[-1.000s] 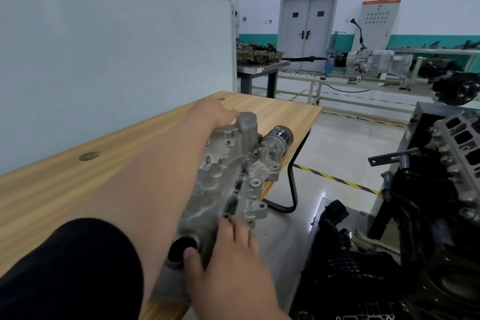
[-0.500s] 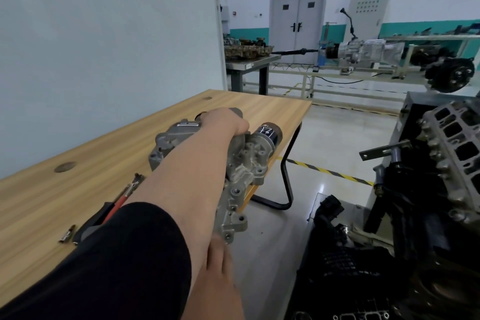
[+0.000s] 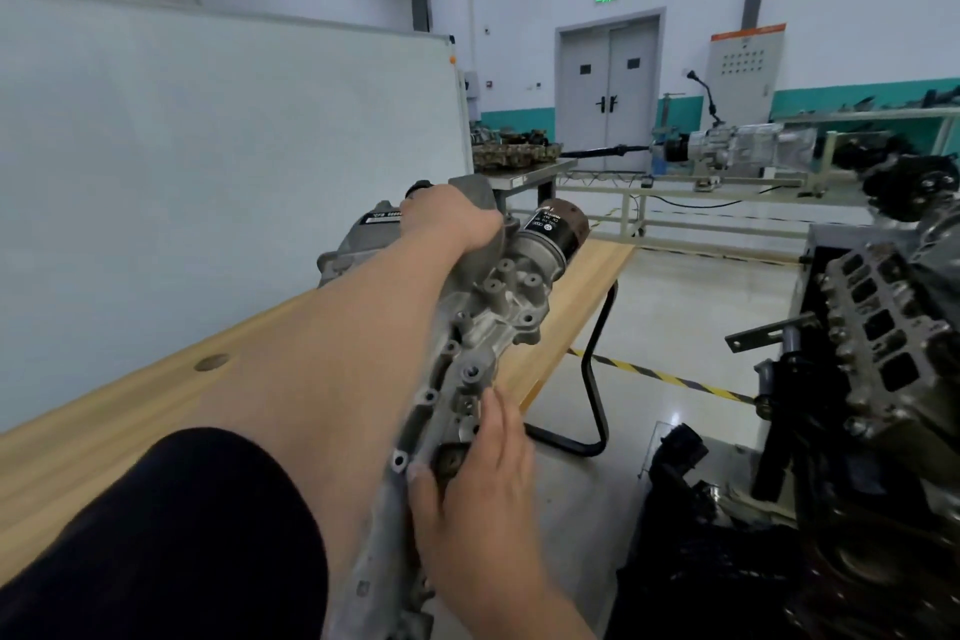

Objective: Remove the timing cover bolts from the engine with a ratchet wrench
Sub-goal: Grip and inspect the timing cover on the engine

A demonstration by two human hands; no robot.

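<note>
Timing cover [image 3: 488, 322] over worktop [image 3: 156, 405], engine [image 3: 883, 327] at 3 o'clock; left hand [image 3: 452, 218] gripped top, right hand [image 3: 478, 489] re-gripped bottom. Bolts judged out.

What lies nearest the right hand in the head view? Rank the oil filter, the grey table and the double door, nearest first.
1. Oil filter, on the far end of the timing cover that the right hand holds.
2. Grey table, beyond the wooden bench.
3. Double door, in the back wall.

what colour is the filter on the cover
Filter is near-black with a white label; head view.
</note>
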